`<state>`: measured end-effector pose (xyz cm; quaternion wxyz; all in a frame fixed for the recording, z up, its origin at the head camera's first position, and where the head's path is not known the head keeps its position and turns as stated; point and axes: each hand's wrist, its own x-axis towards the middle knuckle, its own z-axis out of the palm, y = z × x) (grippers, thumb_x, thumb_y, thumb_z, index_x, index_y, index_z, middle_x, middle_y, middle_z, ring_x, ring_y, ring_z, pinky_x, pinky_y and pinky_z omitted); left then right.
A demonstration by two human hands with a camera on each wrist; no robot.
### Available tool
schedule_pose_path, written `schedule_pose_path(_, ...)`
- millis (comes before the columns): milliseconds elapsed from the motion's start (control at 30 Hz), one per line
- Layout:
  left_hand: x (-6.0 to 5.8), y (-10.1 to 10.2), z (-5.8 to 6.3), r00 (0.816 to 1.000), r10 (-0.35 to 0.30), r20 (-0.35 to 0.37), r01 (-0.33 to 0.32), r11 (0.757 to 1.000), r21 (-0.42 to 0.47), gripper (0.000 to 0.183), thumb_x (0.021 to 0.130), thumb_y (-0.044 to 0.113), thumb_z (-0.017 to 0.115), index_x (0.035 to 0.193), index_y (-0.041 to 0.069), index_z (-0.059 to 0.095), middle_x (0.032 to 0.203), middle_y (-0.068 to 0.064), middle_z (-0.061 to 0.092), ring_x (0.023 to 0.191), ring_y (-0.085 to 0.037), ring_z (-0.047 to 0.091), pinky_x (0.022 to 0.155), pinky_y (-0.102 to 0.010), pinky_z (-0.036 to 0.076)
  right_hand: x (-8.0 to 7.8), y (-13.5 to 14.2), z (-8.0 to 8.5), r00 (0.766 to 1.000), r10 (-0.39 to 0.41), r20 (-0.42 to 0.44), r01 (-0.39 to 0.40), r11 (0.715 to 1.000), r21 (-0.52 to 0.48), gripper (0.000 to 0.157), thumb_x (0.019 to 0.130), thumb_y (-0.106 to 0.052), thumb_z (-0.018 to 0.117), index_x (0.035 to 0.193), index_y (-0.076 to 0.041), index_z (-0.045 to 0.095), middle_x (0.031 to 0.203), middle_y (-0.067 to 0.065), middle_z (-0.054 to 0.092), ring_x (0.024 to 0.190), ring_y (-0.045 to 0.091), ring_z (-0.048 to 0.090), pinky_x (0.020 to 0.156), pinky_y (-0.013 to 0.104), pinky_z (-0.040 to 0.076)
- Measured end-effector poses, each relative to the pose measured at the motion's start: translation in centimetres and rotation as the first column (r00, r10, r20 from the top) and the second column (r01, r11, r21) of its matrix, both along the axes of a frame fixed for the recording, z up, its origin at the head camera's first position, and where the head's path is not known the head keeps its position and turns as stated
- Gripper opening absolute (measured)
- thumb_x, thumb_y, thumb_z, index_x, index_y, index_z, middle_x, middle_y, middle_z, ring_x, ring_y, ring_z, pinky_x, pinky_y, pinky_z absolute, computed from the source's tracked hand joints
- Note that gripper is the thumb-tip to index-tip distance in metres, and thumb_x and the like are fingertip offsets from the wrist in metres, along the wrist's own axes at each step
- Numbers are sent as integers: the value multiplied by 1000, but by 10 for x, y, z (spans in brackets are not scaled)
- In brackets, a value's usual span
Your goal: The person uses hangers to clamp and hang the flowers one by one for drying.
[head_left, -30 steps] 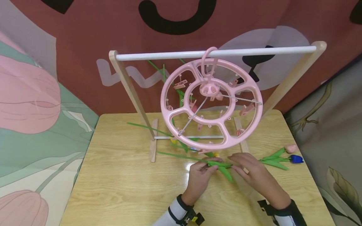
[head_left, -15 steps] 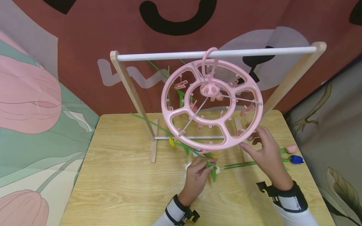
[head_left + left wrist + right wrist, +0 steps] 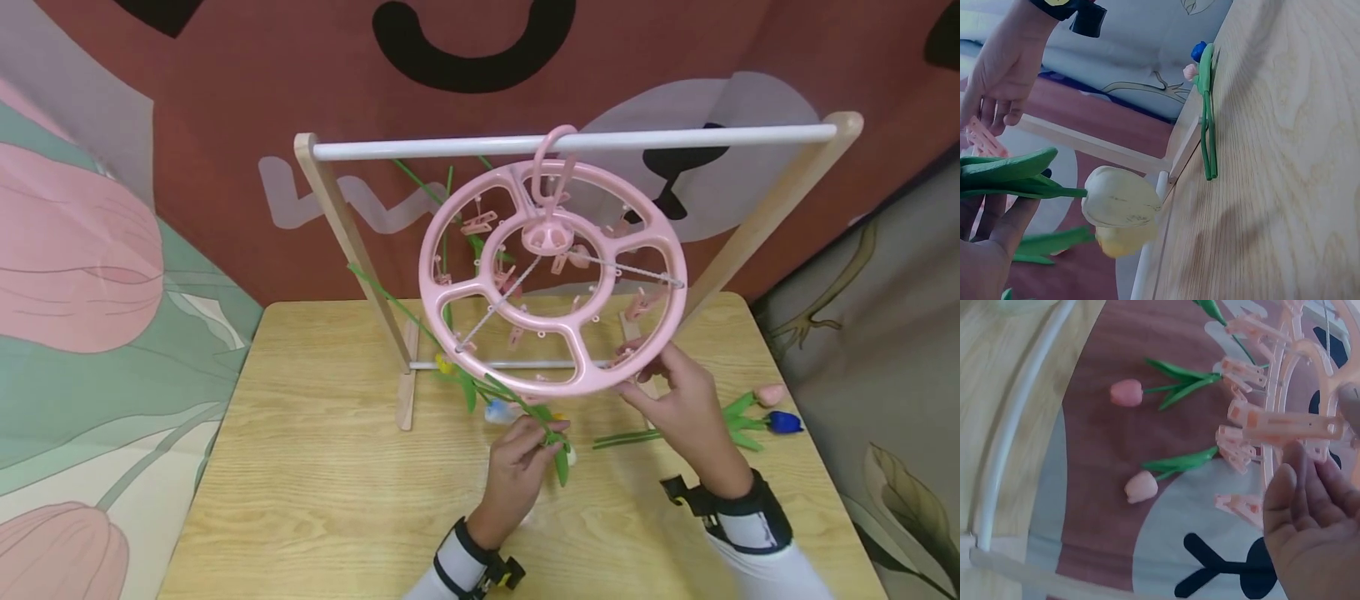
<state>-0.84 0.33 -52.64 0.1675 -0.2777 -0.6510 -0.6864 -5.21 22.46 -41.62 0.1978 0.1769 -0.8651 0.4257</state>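
My left hand pinches the green stem of a white tulip just below its bloom, under the front of the hanger. A round pink clip hanger hangs by its hook from the rack's white bar. At the hanger's right front rim, my right hand grips a pink clothespin between thumb and fingers. The fingertips are partly hidden behind the rim in the head view. Beyond, a coral tulip and a pale pink tulip hang bloom-down from other clips.
On the table, at right, lie a blue tulip and a pink tulip. Yellow and light blue blooms show below the hanger. Wooden rack legs stand on both sides.
My right hand has left the white tulip and risen to the hanger's right rim. The hanger has shifted slightly left. My left hand has turned the tulip, its stem now pointing up and left.
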Motion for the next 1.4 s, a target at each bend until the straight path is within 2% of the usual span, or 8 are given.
schedule_pose_path(233, 0, -3, -1, 1000, 17, 10, -17, 1000, 2, 25, 87, -20, 67, 110, -12, 71, 108, -25, 69, 91, -26, 69, 69, -25, 63, 9, -11, -3, 997, 7, -71, -5, 1000, 22, 51, 69, 7, 90, 114, -4, 71, 101, 5, 74, 88, -1, 59, 82, 7, 49)
schedule_pose_path(433, -2, -8, -4, 996, 82, -32, -82, 997, -4, 20, 85, -17, 71, 104, -9, 73, 105, -25, 73, 95, -29, 71, 75, -28, 65, 26, -23, -7, 993, 92, -77, -93, 996, -14, 42, 82, -25, 87, 115, -4, 71, 93, 1, 73, 82, 4, 63, 78, 9, 52)
schedule_pose_path(567, -3, -12, -5, 992, 118, -40, -119, 993, -16, 18, 85, -16, 72, 101, -8, 74, 100, -22, 74, 88, -26, 69, 68, -25, 62, 32, -34, -8, 979, 173, -110, -182, 980, -79, 46, 87, -36, 80, 116, -2, 70, 100, 6, 74, 86, 2, 66, 81, 10, 56)
schedule_pose_path(800, -4, -15, -3, 995, 86, 58, -87, 996, 22, 19, 89, -15, 69, 106, -10, 74, 104, -24, 72, 98, -20, 71, 76, -30, 66, 34, -47, -8, 965, 258, -54, -263, 959, -107, 61, 66, 4, 92, 122, 1, 67, 108, 11, 72, 94, 3, 69, 84, 16, 60)
schedule_pose_path(1000, -10, -16, 3, 980, 126, 153, -126, 992, -4, 14, 91, -7, 72, 104, -7, 76, 93, -22, 72, 90, -4, 63, 72, -29, 66, 29, -57, -6, 958, 280, -54, -284, 952, -109, 50, 79, -14, 89, 122, 0, 67, 109, 12, 73, 92, 6, 72, 79, 18, 62)
schedule_pose_path(1133, -15, -17, 6, 975, 135, 175, -135, 991, -13, 21, 93, -6, 71, 114, -8, 74, 97, -22, 74, 90, -4, 62, 73, -29, 66, 25, -63, -7, 953, 283, -108, -297, 943, -149, 42, 86, -25, 82, 117, 1, 70, 103, 14, 75, 89, 5, 73, 76, 18, 62)
schedule_pose_path(1267, -18, -18, 7, 977, 152, 152, -150, 988, -26, 23, 93, -6, 70, 116, -7, 74, 97, -20, 75, 87, -5, 61, 67, -23, 63, 24, -69, -8, 953, 279, -117, -298, 935, -191, 37, 79, -5, 87, 112, 2, 72, 100, 17, 76, 91, 2, 73, 76, 19, 62)
schedule_pose_path(1400, -19, -18, 8, 979, 149, 140, -148, 989, -14, 20, 93, -6, 70, 113, -8, 75, 99, -21, 75, 91, -6, 64, 70, -26, 64, 23, -73, -8, 956, 276, -95, -291, 932, -217, 45, 70, 10, 87, 112, 0, 74, 102, 17, 77, 91, 2, 73, 76, 19, 62)
